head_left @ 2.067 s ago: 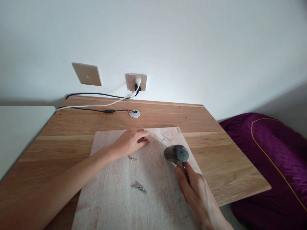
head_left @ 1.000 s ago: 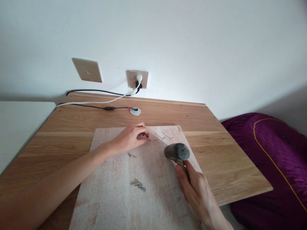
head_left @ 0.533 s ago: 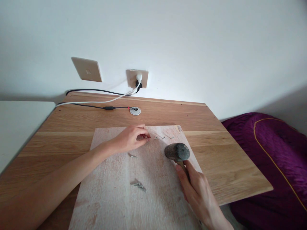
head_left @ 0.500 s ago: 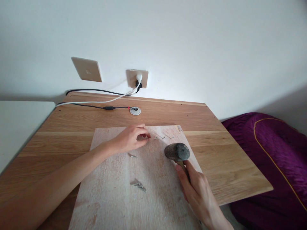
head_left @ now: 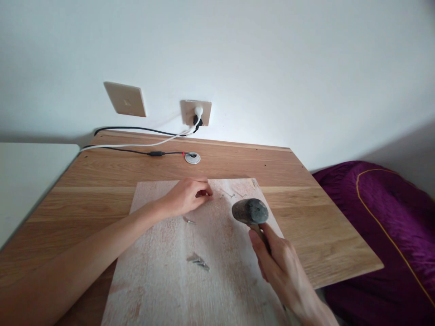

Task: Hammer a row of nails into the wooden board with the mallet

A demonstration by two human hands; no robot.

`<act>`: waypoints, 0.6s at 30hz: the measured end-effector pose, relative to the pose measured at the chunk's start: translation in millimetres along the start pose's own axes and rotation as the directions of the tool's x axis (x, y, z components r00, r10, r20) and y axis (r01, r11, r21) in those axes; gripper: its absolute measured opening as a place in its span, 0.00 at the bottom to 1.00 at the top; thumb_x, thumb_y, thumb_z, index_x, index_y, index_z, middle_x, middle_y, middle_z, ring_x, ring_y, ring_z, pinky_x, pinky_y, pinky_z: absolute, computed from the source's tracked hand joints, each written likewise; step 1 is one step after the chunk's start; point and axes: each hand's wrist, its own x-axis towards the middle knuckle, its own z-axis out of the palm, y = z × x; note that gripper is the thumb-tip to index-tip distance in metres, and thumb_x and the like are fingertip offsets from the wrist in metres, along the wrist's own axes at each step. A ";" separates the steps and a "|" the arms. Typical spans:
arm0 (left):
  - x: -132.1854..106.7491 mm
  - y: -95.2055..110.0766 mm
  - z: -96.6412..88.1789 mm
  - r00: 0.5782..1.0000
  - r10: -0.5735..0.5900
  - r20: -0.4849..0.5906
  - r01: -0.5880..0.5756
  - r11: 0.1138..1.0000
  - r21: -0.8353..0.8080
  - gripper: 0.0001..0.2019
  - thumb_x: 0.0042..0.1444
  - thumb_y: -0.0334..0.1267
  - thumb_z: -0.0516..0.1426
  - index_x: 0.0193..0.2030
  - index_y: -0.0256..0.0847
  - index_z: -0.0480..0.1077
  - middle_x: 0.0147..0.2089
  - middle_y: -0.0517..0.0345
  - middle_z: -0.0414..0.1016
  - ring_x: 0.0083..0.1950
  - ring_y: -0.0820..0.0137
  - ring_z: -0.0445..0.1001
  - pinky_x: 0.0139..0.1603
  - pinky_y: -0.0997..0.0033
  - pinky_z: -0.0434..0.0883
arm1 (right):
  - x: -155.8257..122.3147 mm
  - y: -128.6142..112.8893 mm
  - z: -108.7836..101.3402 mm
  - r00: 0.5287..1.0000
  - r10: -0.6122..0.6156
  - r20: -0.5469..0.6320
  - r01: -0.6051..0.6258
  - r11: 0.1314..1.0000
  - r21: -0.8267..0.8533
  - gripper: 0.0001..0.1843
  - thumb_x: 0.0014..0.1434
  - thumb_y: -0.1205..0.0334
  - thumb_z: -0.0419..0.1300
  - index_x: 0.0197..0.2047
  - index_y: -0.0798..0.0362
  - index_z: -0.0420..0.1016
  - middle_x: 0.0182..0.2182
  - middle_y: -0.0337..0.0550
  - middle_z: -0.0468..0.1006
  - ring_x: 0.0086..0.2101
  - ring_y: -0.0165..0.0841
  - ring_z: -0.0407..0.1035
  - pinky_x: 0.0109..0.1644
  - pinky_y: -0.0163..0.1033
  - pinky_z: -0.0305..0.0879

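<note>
My right hand (head_left: 285, 267) is wrapped round the short handle of a rubber mallet (head_left: 250, 211), its dark, scuffed head raised above the board. At the far part of the pale, whitewashed board (head_left: 152, 271), my left hand (head_left: 190, 194) has thumb and fingers pinched together close to the surface. Whatever lies between those fingertips is too small or hidden to make out. Just right of them, a short row of nails (head_left: 233, 195) stands in the board. One loose nail (head_left: 190, 222) lies below my left hand, and a small pile of nails (head_left: 199, 261) rests nearer to me.
The board lies on a wooden desk (head_left: 340, 244) against a white wall. Black and white cables (head_left: 136, 145) run along the back to a wall socket (head_left: 196, 112) and a round grommet (head_left: 192, 158). A purple cover (head_left: 390, 217) is at the right, a white surface (head_left: 30, 176) at the left.
The mallet head has risen slightly over the board. My left hand stays pinched in nearly the same place, and the whole view has shifted a little.
</note>
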 end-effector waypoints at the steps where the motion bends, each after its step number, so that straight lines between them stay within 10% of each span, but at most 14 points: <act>1: -0.1 -0.5 0.0 1.000 -0.007 0.008 0.007 1.000 0.003 0.04 0.64 0.31 0.63 0.37 0.40 0.79 0.36 0.57 0.78 0.36 0.69 0.76 0.38 0.68 0.68 | 2.8 -6.2 -2.4 1.000 -0.022 0.008 0.022 1.000 0.000 0.22 0.76 0.41 0.49 0.45 0.49 0.73 0.15 0.28 0.65 0.15 0.31 0.63 0.23 0.36 0.58; 4: -0.5 -2.4 0.5 0.999 -0.018 0.031 0.018 1.000 0.025 0.03 0.64 0.36 0.65 0.42 0.41 0.78 0.41 0.56 0.79 0.40 0.66 0.78 0.41 0.66 0.71 | 15.4 -30.1 -6.9 0.995 -0.091 0.027 0.091 0.996 0.006 0.20 0.77 0.43 0.48 0.44 0.48 0.71 0.14 0.27 0.65 0.14 0.30 0.62 0.22 0.35 0.57; 9: -1.4 -4.9 1.1 0.999 -0.040 0.032 0.039 0.998 0.054 0.27 0.52 0.50 0.74 0.55 0.44 0.73 0.51 0.53 0.75 0.51 0.57 0.78 0.50 0.59 0.75 | 43.9 -55.9 2.1 0.980 -0.188 0.070 0.192 0.980 -0.048 0.15 0.76 0.51 0.49 0.43 0.49 0.71 0.16 0.30 0.68 0.16 0.31 0.66 0.25 0.36 0.55; 18: -2.2 -5.1 0.8 0.998 -0.042 0.039 0.041 0.999 0.021 0.28 0.53 0.47 0.74 0.58 0.45 0.73 0.53 0.53 0.73 0.51 0.57 0.77 0.52 0.57 0.75 | 53.5 -53.8 8.7 0.986 -0.156 0.061 0.160 0.985 -0.068 0.17 0.75 0.49 0.48 0.44 0.49 0.72 0.13 0.28 0.66 0.12 0.32 0.65 0.22 0.36 0.56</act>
